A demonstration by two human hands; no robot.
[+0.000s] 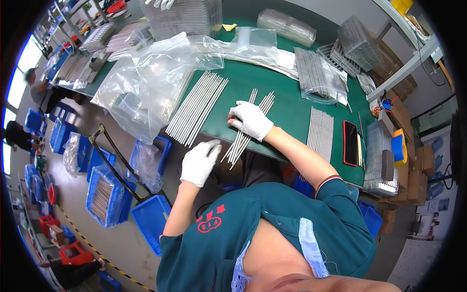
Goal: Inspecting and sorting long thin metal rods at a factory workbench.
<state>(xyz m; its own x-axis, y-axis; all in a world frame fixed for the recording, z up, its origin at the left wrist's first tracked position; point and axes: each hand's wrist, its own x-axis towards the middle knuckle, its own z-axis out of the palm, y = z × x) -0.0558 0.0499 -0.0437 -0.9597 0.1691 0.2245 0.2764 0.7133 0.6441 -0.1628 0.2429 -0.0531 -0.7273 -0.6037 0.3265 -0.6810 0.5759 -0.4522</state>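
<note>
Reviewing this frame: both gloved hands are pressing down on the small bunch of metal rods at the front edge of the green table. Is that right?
Not quite. In the head view only the right hand rests on the small bunch of metal rods at the front edge of the green table. The left hand, also in a white glove, is off the table's edge, not touching the bunch.

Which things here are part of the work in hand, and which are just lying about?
In hand:
- right hand, gloved, pressing the small bundle of metal rods
- left hand, gloved, off the table edge
- row of metal rods beside them

Lying about:
- red phone
- clear plastic bags
- blue crates on the floor
</note>
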